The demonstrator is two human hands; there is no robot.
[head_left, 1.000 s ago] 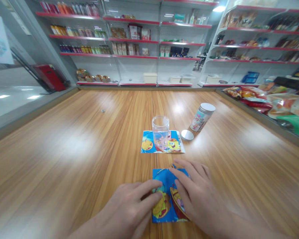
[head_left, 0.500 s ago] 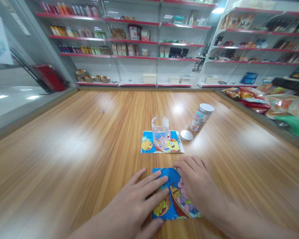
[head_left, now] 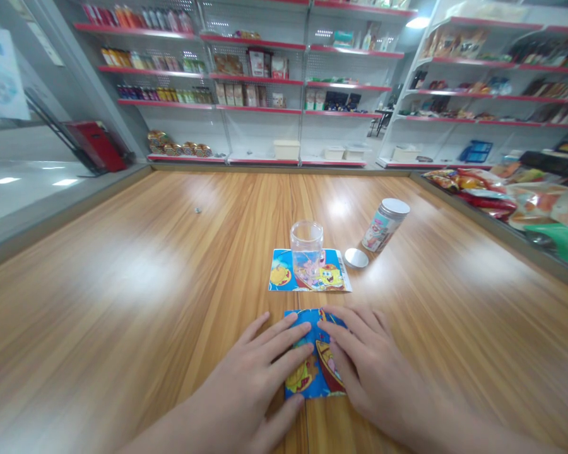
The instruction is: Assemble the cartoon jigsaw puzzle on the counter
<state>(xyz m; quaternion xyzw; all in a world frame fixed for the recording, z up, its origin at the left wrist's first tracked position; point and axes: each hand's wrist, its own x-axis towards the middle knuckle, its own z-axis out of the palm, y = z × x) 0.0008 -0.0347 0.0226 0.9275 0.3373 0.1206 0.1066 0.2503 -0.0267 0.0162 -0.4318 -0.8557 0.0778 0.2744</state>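
Note:
A blue cartoon picture (head_left: pixel 309 362) with a burger and a boat lies on the table in front of me. My left hand (head_left: pixel 260 372) rests on its left side, palm down, with the fingers spread. Over its right side lies my right hand (head_left: pixel 369 362), fingers stretched out and slightly apart, hiding that part of the picture. Neither hand grasps anything. Farther back, a clear glass jar (head_left: pixel 307 243) stands upright on a matching picture card (head_left: pixel 280 274). Right of the card are a flat silver lid (head_left: pixel 356 258) and a printed canister (head_left: pixel 379 232) with a silver top.
The wooden table (head_left: pixel 123 271) has a raised edge. A tiny object (head_left: pixel 197 210) lies at its far left. Packaged snacks (head_left: pixel 483 189) are heaped beyond the right edge. Stocked shelves (head_left: pixel 255 79) line the back, and a red box (head_left: pixel 97 146) stands on the floor at left.
My right hand has slid left across the picture, covering more of its boat. The picture sits slightly higher and farther left in view. My left hand stays spread on it.

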